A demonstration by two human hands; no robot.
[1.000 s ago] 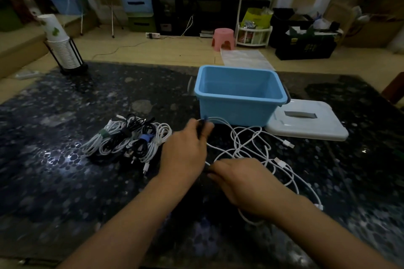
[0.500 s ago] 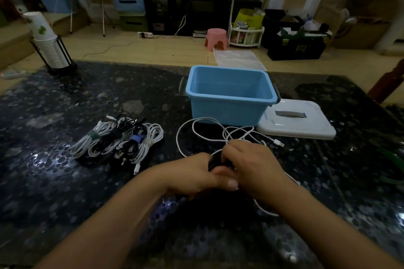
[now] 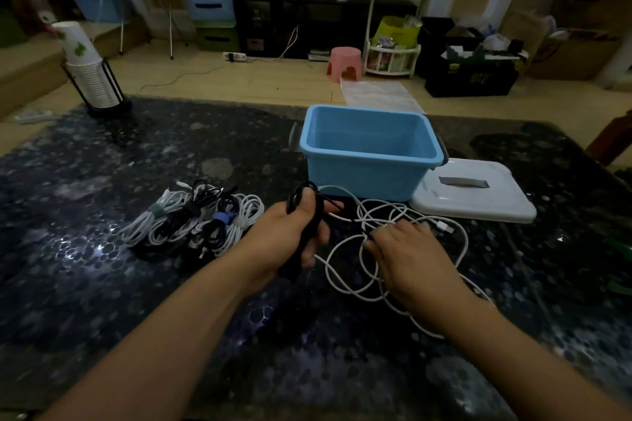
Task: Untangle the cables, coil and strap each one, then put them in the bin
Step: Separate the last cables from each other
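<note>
While the strapped bundles (image 3: pixel 195 219) lie at nine o'clock on the dark worktop (image 3: pixel 102 284), my left hand (image 3: pixel 287 237) grips a black cable (image 3: pixel 302 239) gathered into loops, thumb over it (one strand runs off toward the tangle). Just past it, at twelve o'clock, the blue bin (image 3: pixel 371 150) stands open. My right hand (image 3: pixel 408 258) rests on the loose white cables (image 3: pixel 349 270) with fingers curled down among the strands; whether it pinches one I cannot tell. At two o'clock lies the white lid (image 3: pixel 475 193), beside the bin.
</note>
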